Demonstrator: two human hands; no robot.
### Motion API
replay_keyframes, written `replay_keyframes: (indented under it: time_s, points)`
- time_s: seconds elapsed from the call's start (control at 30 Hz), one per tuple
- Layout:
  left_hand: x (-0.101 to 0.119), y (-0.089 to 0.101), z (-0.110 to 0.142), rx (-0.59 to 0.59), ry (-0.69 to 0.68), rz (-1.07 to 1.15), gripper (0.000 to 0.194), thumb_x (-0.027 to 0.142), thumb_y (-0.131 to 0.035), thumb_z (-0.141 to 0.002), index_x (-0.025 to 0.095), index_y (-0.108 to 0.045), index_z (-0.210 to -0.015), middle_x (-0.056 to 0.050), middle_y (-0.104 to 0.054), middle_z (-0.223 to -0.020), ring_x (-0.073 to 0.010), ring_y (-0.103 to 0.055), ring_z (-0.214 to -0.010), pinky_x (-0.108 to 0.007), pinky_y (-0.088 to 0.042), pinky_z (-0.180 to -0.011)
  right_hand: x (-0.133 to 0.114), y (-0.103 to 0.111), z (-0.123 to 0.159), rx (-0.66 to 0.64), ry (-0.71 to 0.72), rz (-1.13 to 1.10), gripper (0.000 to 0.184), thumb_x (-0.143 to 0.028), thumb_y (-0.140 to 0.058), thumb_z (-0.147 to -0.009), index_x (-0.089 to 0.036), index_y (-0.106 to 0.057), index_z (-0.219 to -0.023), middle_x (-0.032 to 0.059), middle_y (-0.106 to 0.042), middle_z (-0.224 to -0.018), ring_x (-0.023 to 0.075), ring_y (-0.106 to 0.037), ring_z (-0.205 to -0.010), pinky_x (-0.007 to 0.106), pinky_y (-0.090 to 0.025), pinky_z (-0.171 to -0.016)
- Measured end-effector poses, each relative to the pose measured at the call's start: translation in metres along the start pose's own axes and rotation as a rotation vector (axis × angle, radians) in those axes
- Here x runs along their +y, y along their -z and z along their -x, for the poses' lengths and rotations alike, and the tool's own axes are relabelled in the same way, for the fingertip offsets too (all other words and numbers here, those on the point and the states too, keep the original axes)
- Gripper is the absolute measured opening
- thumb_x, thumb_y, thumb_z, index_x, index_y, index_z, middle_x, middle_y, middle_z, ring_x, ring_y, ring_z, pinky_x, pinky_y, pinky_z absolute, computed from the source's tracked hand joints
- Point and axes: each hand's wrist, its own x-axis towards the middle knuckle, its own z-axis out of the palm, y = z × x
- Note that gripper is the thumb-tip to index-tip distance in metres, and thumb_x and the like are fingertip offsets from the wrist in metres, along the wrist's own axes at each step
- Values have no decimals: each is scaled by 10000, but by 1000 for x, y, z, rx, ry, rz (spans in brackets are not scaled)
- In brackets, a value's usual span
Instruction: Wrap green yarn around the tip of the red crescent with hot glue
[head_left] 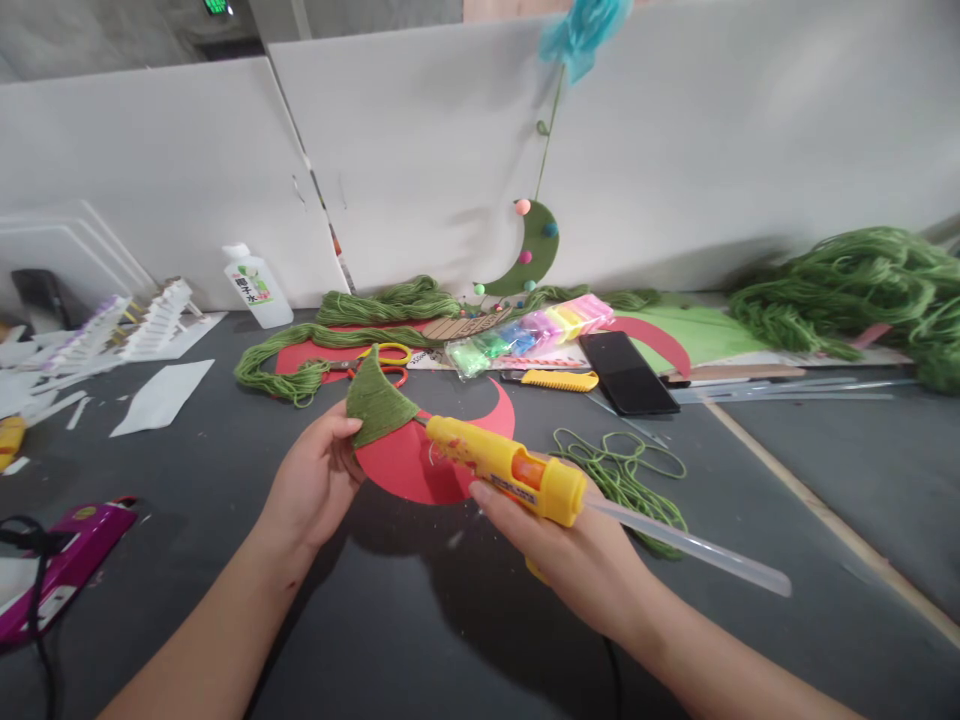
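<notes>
Dark table [195,470], glue gun [504,466] aslant leftward

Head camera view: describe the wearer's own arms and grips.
The left grip and right grip are bare hands, no gloves or watch in view. Left forearm and right forearm are sleeveless; a small dark mark shows near the left wrist.

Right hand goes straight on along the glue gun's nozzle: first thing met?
Probably the green yarn wrap on the red crescent in the left hand; the right hand has the glue gun's tip about at its edge, depth unclear.
</notes>
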Motion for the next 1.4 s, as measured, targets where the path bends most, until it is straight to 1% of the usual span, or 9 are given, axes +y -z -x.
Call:
replay_keyframes:
  time_s: [0.2,0.4,0.5,0.7,0.87,1.03,1.13,1.23,1.4]
  points:
    - [0,0,0,3,-15,-9,285,130,-540,-675,171,-689,-915,-28,-724,-835,-216,-666,-824,-287,-522,-700,-4,4,-2,20,7,16,242,-338,-510,-812,-186,-656,-695,-28,-421,-521,120,-377,-487,257,-355,-459]
    - [0,-1,1,17,0,4,262,128,-535,-678,181,-690,-884,-17,-723,-814,-208,-666,-814,-281,-521,-700,-6,4,-1,18,-27,-1,267,-350,-501,-823,-167,-696,-820,-29,-419,-520,116,-364,-475,251,-323,-431]
    - [0,-2,1,23,-4,-7,268,135,-529,-675,183,-689,-885,-18,-723,-817,-209,-668,-804,-286,-522,-697,-5,3,-1,9,-24,-2,260,-352,-510,-815,-173,-698,-818,-33,-425,-505,117,-362,-462,257,-337,-444]
    - [-1,1,-1,3,-11,-24,308,141,-542,-669,178,-677,-943,-19,-719,-831,-202,-666,-786,-280,-520,-692,-1,1,-1,2,21,30,234,-340,-507,-813,-189,-659,-720,-20,-483,-548,131,-428,-495,266,-383,-483]
    - [-1,1,-1,-10,-37,-38,296,132,-540,-684,177,-680,-940,-18,-714,-817,-195,-658,-769,-268,-510,-666,-1,0,-2,-12,16,50,241,-335,-498,-817,-195,-637,-679,-23,-467,-544,142,-467,-522,273,-412,-518]
    - [-3,1,0,-27,-105,-127,279,130,-547,-709,174,-683,-948,-13,-712,-814,-182,-650,-743,-248,-492,-640,-1,1,-2,-46,-43,26,285,-384,-485,-829,-184,-646,-706,1,-525,-583,174,-521,-581,295,-435,-563]
    - [-3,1,1,-28,-130,-185,262,139,-552,-726,172,-682,-952,-14,-712,-827,-181,-645,-746,-242,-483,-627,-2,2,-1,-31,-69,13,308,-392,-482,-831,-164,-648,-705,12,-528,-576,173,-509,-565,289,-418,-536]
    - [-4,0,2,-31,-148,-210,250,141,-549,-740,171,-679,-951,-14,-711,-843,-180,-641,-770,-238,-478,-634,-3,2,-1,-62,-77,-19,267,-361,-497,-818,-163,-623,-690,-7,-487,-545,143,-451,-515,265,-377,-474]
    - [-5,-1,-1,12,-163,-215,196,150,-544,-762,172,-674,-907,-7,-707,-840,-165,-641,-768,-235,-488,-644,-2,-2,-2,-152,-10,-55,132,-293,-528,-796,-181,-588,-760,-19,-519,-631,119,-449,-553,240,-385,-503]
